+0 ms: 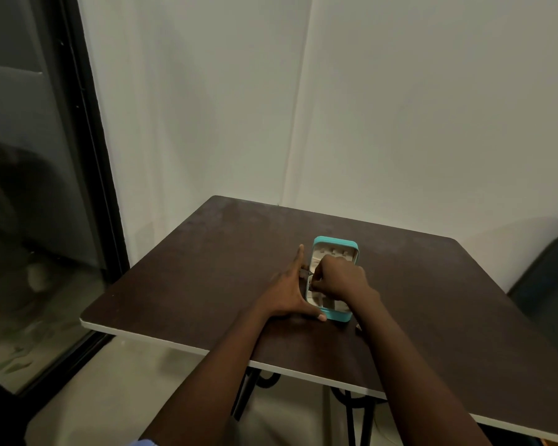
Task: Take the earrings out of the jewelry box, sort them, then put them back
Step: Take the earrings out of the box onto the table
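Note:
A small teal jewelry box lies open on the dark table, its cream lining and compartments showing. My left hand rests flat against the box's left side, fingers straight, thumb along the near edge. My right hand hovers over the box's middle with fingers curled and pinched at the left inner edge. Whether it pinches an earring is too small to tell. No earrings are clearly visible.
The table's pale front edge runs close to me, with black metal legs below. White walls form a corner behind. A dark glass door is at the left, a dark chair at the right.

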